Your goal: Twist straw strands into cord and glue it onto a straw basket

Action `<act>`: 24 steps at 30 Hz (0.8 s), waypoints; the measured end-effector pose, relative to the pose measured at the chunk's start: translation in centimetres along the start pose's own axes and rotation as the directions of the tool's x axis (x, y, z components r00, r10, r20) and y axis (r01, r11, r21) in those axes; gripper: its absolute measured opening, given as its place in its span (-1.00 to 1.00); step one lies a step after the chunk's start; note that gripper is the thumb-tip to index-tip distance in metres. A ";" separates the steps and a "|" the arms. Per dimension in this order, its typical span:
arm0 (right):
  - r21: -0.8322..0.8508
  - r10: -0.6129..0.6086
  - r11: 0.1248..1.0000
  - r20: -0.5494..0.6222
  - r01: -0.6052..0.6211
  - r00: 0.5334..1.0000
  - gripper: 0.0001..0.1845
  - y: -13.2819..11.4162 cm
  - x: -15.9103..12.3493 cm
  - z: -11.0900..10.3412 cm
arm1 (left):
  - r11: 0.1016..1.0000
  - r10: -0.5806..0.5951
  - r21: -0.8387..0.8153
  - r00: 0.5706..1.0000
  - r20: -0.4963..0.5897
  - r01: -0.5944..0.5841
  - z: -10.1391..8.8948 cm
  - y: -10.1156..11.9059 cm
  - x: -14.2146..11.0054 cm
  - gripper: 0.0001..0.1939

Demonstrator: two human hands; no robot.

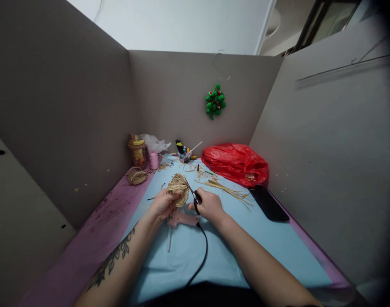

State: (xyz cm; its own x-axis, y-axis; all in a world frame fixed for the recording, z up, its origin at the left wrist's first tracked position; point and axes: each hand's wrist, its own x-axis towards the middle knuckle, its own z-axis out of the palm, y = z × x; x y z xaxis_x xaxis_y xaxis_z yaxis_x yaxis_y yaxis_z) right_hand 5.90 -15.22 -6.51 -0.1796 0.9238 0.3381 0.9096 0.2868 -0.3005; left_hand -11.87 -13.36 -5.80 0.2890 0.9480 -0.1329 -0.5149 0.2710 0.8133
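My left hand [164,204] is closed on the lower left edge of a round woven straw piece [179,187], holding it up over the table. In my right hand [209,204] is a pair of scissors [196,202] with black handles, my fingers through the loops. The blades point up and left and reach the right side of the straw piece; whether they are cutting a strand is too small to tell. Beneath both hands lies a pink glue gun [183,219], with a clear glue stick [169,238] pointing towards me and a black cord [205,251].
Loose straw strands [229,192] lie right of my hands, near a black phone-like slab [268,204] and a red plastic bag [236,162]. Further back stand a small tub of pens [184,156], a pink thread spool [153,160] and a brown cup [138,154]. Grey partitions enclose the table.
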 end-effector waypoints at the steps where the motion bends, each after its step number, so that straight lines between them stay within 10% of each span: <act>1: 0.006 0.002 1.000 -0.006 -0.002 1.000 -0.73 0.0 0.0 0.1 | 1.000 0.002 -0.004 1.000 -0.005 -0.002 0.0 0.0 0.0 -0.81; 14: 0.355 0.083 0.934 -0.095 -0.045 0.992 -0.84 0.1 0.1 1.0 | 0.999 0.005 -0.043 1.000 -0.011 -0.005 0.3 0.2 -0.1 -0.80; 24: 0.231 0.046 0.973 -0.084 -0.026 0.995 -0.75 -0.5 0.1 1.2 | 0.992 -0.063 -0.103 0.997 0.053 0.068 0.4 0.1 -0.3 -0.85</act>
State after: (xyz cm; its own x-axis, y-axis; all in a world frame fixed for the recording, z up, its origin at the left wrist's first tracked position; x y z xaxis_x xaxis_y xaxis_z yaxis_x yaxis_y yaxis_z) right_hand 4.99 -15.03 -7.36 -0.1052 0.9116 0.3975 0.8027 0.3138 -0.5072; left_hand -11.72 -13.69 -5.48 0.3630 0.9190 -0.1540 -0.5741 0.3508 0.7398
